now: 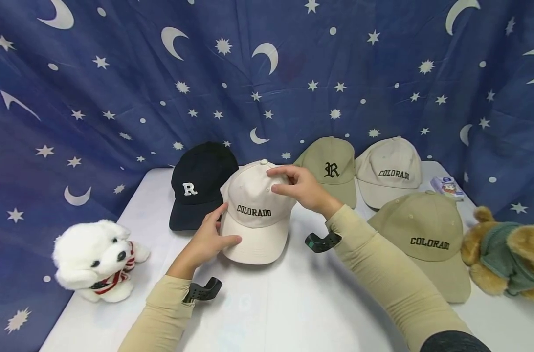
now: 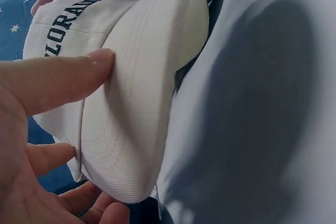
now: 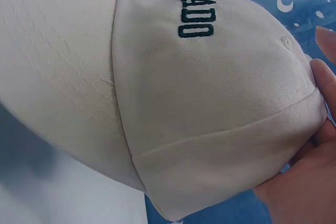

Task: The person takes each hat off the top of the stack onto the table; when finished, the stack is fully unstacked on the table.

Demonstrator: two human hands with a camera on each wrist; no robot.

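Note:
A cream baseball cap (image 1: 255, 215) lettered COLORADO is held between both hands at mid-table, brim toward me. My left hand (image 1: 211, 238) grips its left side, the thumb over the brim (image 2: 142, 93) and other fingers around the edge, as the left wrist view shows. My right hand (image 1: 304, 188) holds the crown at the upper right. In the right wrist view, right fingers (image 3: 325, 85) touch the crown (image 3: 226, 87) and others go behind it, partly hidden. A black cap (image 1: 201, 186) with a white R stands just left of the cream one.
Behind to the right are a khaki R cap (image 1: 333, 168) and another cream COLORADO cap (image 1: 388, 168). A khaki COLORADO cap (image 1: 425, 232) lies beside my right forearm. White plush dog (image 1: 93, 259) at left, brown plush toy (image 1: 509, 254) and small purple pack (image 1: 447, 188) at right.

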